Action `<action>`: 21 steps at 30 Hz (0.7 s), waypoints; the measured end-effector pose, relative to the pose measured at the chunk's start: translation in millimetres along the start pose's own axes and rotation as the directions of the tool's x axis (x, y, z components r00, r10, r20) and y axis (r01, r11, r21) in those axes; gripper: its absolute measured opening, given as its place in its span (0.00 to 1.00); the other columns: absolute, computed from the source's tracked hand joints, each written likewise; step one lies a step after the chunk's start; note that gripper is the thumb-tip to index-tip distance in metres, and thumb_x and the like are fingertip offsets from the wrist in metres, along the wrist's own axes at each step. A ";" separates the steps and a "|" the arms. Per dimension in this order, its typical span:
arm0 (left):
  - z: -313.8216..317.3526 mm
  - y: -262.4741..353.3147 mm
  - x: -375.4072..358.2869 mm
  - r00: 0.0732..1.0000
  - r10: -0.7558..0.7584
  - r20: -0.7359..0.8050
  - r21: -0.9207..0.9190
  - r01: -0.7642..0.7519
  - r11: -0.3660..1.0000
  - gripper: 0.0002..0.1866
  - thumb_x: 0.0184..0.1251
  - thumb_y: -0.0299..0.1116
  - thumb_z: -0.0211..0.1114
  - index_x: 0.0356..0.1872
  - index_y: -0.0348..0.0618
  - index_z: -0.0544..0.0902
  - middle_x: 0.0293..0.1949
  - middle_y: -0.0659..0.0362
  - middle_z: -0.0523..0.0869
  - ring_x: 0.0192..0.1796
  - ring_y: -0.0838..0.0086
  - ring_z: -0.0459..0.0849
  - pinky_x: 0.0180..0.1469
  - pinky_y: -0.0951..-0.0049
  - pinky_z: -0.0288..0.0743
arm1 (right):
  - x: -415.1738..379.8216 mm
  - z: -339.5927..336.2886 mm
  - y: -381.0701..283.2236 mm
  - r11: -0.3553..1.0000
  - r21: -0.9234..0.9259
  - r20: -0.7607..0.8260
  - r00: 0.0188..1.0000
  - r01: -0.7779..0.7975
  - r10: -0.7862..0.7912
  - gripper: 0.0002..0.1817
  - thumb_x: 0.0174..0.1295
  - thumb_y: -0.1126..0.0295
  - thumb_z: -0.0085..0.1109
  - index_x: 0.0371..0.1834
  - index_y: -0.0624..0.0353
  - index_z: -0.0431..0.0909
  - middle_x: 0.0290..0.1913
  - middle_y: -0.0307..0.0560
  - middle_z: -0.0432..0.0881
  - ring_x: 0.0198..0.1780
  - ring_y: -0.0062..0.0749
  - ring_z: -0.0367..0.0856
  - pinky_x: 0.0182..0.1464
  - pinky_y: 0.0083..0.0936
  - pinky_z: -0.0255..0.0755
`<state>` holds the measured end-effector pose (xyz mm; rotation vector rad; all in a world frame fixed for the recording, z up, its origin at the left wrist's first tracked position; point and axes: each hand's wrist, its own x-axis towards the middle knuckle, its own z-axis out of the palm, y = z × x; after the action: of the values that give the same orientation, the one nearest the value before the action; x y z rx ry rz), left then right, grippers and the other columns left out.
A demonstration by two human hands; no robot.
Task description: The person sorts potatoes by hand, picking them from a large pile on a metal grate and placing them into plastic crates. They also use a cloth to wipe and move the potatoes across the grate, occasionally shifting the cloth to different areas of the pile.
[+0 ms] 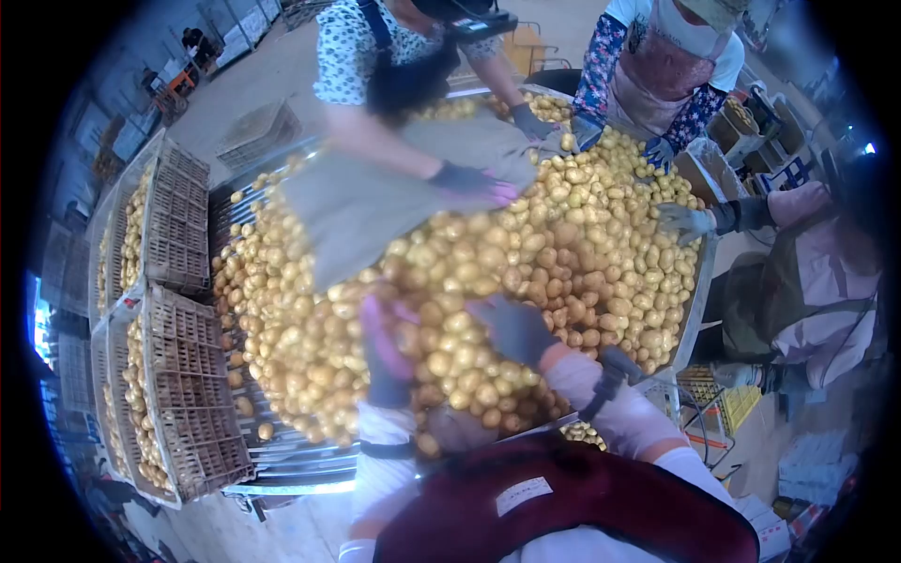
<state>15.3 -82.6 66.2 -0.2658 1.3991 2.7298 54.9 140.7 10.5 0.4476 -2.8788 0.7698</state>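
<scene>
A large heap of small yellow-brown potatoes (601, 206) covers a metal table. My left hand (387, 342), in a grey and pink glove, lies on the heap at centre left, blurred by motion. To its right my right hand (511, 328), gloved the same way, reaches onto the potatoes with its fingertips pointing left. Whether either hand holds a potato cannot be made out. Beyond my hands, a grey cloth (375, 206) lies over part of the heap, with a co-worker's gloved hand (469, 185) on it.
Plastic crates (192, 394) of potatoes stand at the table's left end, by metal rollers (300, 460). Co-workers' gloved hands (660, 152) touch the heap at the far side and the right (685, 223). A yellow crate (737, 405) sits low at right.
</scene>
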 end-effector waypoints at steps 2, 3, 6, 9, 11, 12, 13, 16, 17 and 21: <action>16.7 15.3 -19.3 0.961 -0.264 0.083 -0.366 0.276 0.889 0.22 0.80 0.55 0.49 0.58 0.52 0.79 0.33 0.63 0.81 0.33 0.74 0.80 0.34 0.75 0.79 | 11.9 23.4 3.2 0.997 -0.078 0.027 0.999 -0.018 0.020 0.24 0.63 0.67 0.56 0.65 0.40 0.78 0.51 0.50 0.81 0.39 0.46 0.85 0.43 0.43 0.79; 12.1 8.7 -23.9 0.953 -0.252 0.170 -0.356 0.298 0.885 0.23 0.78 0.57 0.52 0.57 0.51 0.79 0.36 0.63 0.81 0.35 0.74 0.80 0.36 0.74 0.79 | 18.3 32.5 4.0 0.993 -0.116 0.043 0.999 -0.020 0.025 0.25 0.63 0.68 0.56 0.65 0.40 0.77 0.51 0.50 0.81 0.38 0.47 0.85 0.43 0.44 0.79; -4.4 -12.6 -42.9 0.888 -0.376 0.264 -0.556 0.458 0.693 0.25 0.76 0.60 0.53 0.58 0.51 0.76 0.46 0.59 0.83 0.45 0.69 0.82 0.43 0.71 0.80 | 17.6 30.8 7.1 0.998 0.067 -0.030 0.999 -0.022 0.024 0.21 0.68 0.66 0.56 0.65 0.43 0.77 0.55 0.53 0.80 0.51 0.46 0.84 0.48 0.39 0.80; -10.3 -17.2 -49.1 0.851 -0.412 0.324 -0.630 0.520 0.577 0.28 0.76 0.59 0.52 0.59 0.46 0.75 0.53 0.56 0.81 0.50 0.66 0.82 0.47 0.69 0.80 | 6.7 7.8 -17.6 0.665 0.723 -0.024 0.955 -0.187 0.295 0.20 0.72 0.62 0.56 0.66 0.50 0.75 0.56 0.51 0.81 0.61 0.43 0.80 0.55 0.36 0.79; -7.1 -20.6 -59.6 0.865 -0.393 0.312 -0.600 0.500 0.624 0.30 0.76 0.58 0.53 0.62 0.41 0.74 0.58 0.53 0.79 0.55 0.63 0.81 0.52 0.67 0.80 | -16.1 11.3 -29.5 0.167 0.965 0.135 0.927 -0.203 0.351 0.22 0.74 0.57 0.54 0.67 0.53 0.72 0.55 0.48 0.81 0.60 0.41 0.80 0.55 0.35 0.79; -2.5 -22.4 -65.4 0.935 -0.257 0.244 -0.355 0.333 0.874 0.30 0.76 0.56 0.54 0.64 0.41 0.73 0.59 0.52 0.79 0.57 0.62 0.80 0.55 0.66 0.78 | -28.8 16.7 -33.7 -0.090 0.982 0.186 0.928 -0.165 0.322 0.24 0.75 0.55 0.52 0.68 0.55 0.70 0.56 0.47 0.80 0.59 0.40 0.79 0.56 0.34 0.78; 5.8 -24.0 -69.4 0.966 -0.089 0.241 -0.062 0.107 0.992 0.29 0.76 0.53 0.55 0.65 0.40 0.72 0.59 0.51 0.78 0.59 0.60 0.79 0.58 0.64 0.76 | -41.2 22.0 -37.8 -0.327 0.935 0.236 0.927 -0.136 0.292 0.26 0.77 0.52 0.50 0.69 0.57 0.69 0.57 0.46 0.79 0.59 0.38 0.79 0.57 0.34 0.77; 33.6 -32.3 -85.7 0.775 0.321 0.545 0.591 -0.626 0.508 0.29 0.75 0.46 0.59 0.69 0.39 0.70 0.62 0.48 0.77 0.66 0.56 0.75 0.66 0.61 0.71 | -53.3 -4.2 -83.2 -0.850 0.512 0.254 0.922 0.129 0.293 0.28 0.77 0.47 0.47 0.64 0.59 0.72 0.51 0.45 0.82 0.54 0.38 0.83 0.52 0.34 0.80; 37.6 -41.0 -91.0 0.703 0.326 0.632 0.619 -0.711 0.332 0.29 0.74 0.45 0.60 0.69 0.38 0.70 0.63 0.47 0.77 0.68 0.54 0.74 0.68 0.59 0.69 | -66.9 6.4 -75.6 -0.892 0.430 0.139 0.965 0.143 0.222 0.26 0.77 0.48 0.46 0.62 0.58 0.74 0.54 0.45 0.83 0.54 0.38 0.83 0.55 0.38 0.79; 41.2 -92.0 -111.3 0.568 0.222 0.793 0.552 -0.823 0.136 0.29 0.68 0.45 0.65 0.65 0.40 0.76 0.64 0.47 0.76 0.72 0.49 0.68 0.74 0.51 0.59 | -107.4 1.8 -77.2 -0.734 0.623 0.090 0.907 0.270 0.410 0.25 0.77 0.48 0.45 0.61 0.59 0.74 0.58 0.47 0.81 0.58 0.35 0.81 0.60 0.36 0.76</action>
<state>131.9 7.2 36.5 1.2813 2.8307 1.4147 180.9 102.8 23.8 -0.1451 -0.2128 3.0703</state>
